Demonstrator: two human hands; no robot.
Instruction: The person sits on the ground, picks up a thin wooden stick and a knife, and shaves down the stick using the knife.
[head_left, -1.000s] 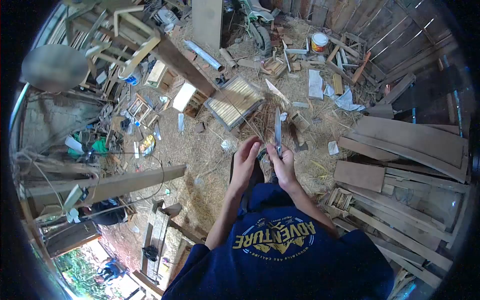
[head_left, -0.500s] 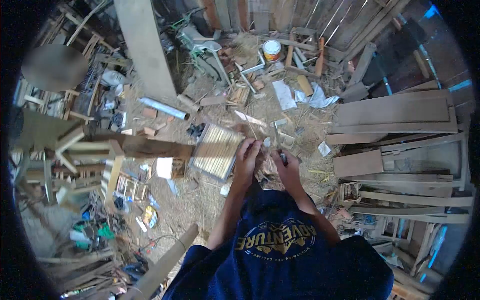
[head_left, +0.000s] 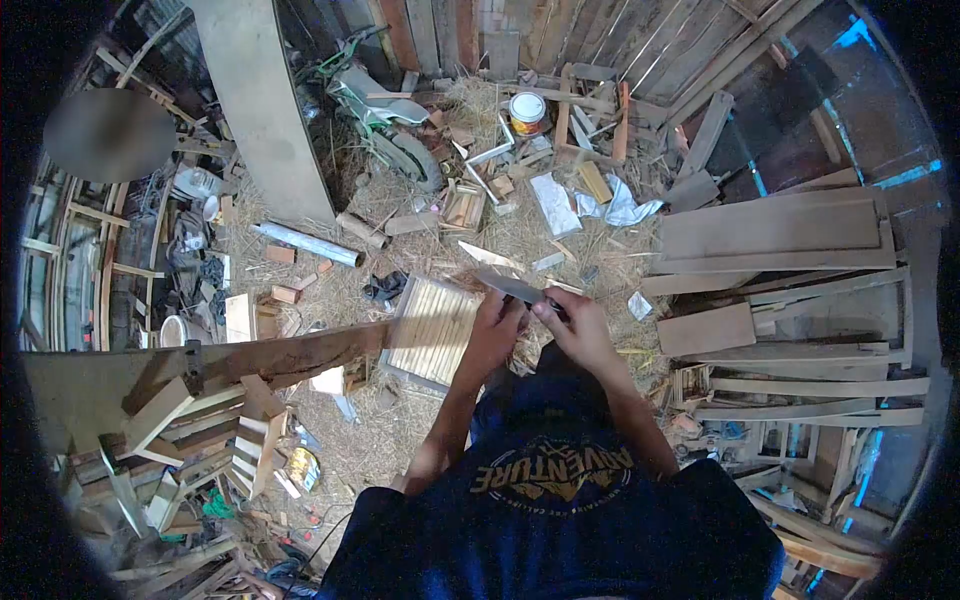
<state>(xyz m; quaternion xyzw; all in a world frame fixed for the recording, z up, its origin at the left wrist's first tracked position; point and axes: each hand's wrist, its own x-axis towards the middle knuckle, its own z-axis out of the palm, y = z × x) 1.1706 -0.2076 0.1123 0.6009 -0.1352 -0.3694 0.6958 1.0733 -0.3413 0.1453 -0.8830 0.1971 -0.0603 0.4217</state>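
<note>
My right hand (head_left: 580, 328) is closed around the dark handle of a knife (head_left: 508, 285). Its broad grey blade points left, across the top of my left hand (head_left: 492, 330). The fingers of my left hand are closed, close beside the right hand; the thin stick seen there earlier is largely hidden now by the blade and fingers. Just left of my left hand is a framed panel of pale slats (head_left: 432, 330), partly covered by that hand and forearm.
A long wooden beam (head_left: 290, 358) reaches in from the left to the slatted panel. Boards (head_left: 770, 235) are stacked on the right. Farther off stand a paint can (head_left: 527, 113) and a small motorbike (head_left: 385, 115). A metal-coloured tube (head_left: 308, 244) lies on the straw-strewn ground.
The knife has swung from pointing up to pointing left over my left hand. My right hand has come nearer the left. The view has shifted, showing more of the beam.
</note>
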